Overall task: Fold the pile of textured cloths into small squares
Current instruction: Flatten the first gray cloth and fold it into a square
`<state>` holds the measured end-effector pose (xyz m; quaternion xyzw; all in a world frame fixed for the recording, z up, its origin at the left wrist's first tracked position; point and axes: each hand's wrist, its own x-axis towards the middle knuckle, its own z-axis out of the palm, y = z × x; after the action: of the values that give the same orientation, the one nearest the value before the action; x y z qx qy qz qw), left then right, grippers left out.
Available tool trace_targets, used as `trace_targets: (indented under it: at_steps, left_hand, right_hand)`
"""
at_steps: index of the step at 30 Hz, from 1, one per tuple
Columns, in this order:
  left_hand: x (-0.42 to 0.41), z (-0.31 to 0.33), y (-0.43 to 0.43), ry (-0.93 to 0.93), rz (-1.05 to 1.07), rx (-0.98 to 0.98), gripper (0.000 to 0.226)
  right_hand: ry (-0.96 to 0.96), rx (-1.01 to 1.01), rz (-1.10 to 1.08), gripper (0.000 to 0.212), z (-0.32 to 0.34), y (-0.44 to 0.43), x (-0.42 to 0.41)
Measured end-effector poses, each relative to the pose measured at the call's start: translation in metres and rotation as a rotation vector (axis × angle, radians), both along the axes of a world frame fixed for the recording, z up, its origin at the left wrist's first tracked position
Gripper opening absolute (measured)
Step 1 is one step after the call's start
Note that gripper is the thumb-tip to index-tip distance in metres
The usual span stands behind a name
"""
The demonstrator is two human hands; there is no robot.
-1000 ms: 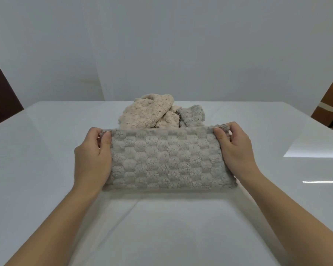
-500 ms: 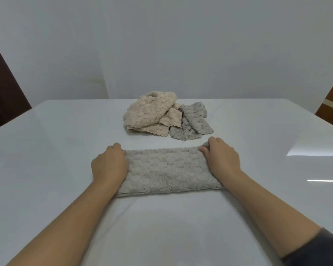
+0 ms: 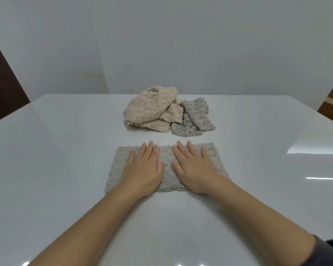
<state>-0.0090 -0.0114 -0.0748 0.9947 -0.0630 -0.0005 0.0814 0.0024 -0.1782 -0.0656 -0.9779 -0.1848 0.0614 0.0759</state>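
On table [image 3: 65, 150], two hands [image 3: 145, 167] flat (palms down), one folded cloth [image 3: 166, 160]

Seen from above, on a glossy white table [image 3: 65, 150]: a grey cloth [image 3: 167, 181] folded to a long rectangle, lying flat nearer the front edge. Pressed palm-down on it, side by side, fingers stretched flat and pointing toward the far edge: left hand [image 3: 142, 169] and right hand [image 3: 194, 169], thumbs close but apart. Beyond, toward the far edge, a rumpled pile: beige cloths [image 3: 150, 110] on the left, touching a crumpled grey one [image 3: 194, 120] on the right.
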Motion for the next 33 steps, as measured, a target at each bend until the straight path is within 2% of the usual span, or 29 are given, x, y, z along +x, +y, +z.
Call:
trace_targets:
  at_steps: [8, 12, 16, 20, 24, 28, 33]
  left_hand:
    - [-0.006, -0.002, 0.039, 0.017, 0.134, -0.005, 0.061]
    - [-0.006, -0.004, 0.043, 0.012, 0.137, -0.002, 0.062]
    - [-0.006, -0.004, 0.042, 0.008, 0.139, 0.004, 0.062]
    - [-0.007, -0.003, 0.042, 0.015, 0.144, 0.003, 0.062]
    - [-0.007, -0.003, 0.043, 0.019, 0.145, -0.002, 0.062]
    - [-0.008, -0.001, 0.042, 0.032, 0.140, 0.006, 0.062]
    - [-0.006, 0.010, 0.035, 0.048, 0.186, 0.099, 0.063]
  right_hand:
    - [-0.011, -0.028, -0.163, 0.065, -0.004, -0.040, 0.009]
    - [-0.003, -0.088, -0.232, 0.065, 0.006, -0.052, 0.008]
    - [-0.127, -0.013, -0.069, 0.063, 0.025, -0.012, -0.001]
    - [-0.035, 0.005, 0.083, 0.061, 0.008, 0.034, -0.009]
    - [-0.016, -0.009, 0.065, 0.061, -0.004, 0.021, -0.005]
    - [-0.021, -0.020, -0.077, 0.061, -0.003, -0.012, 0.002]
    - [-0.046, -0.029, -0.144, 0.062, -0.007, -0.022, 0.002]
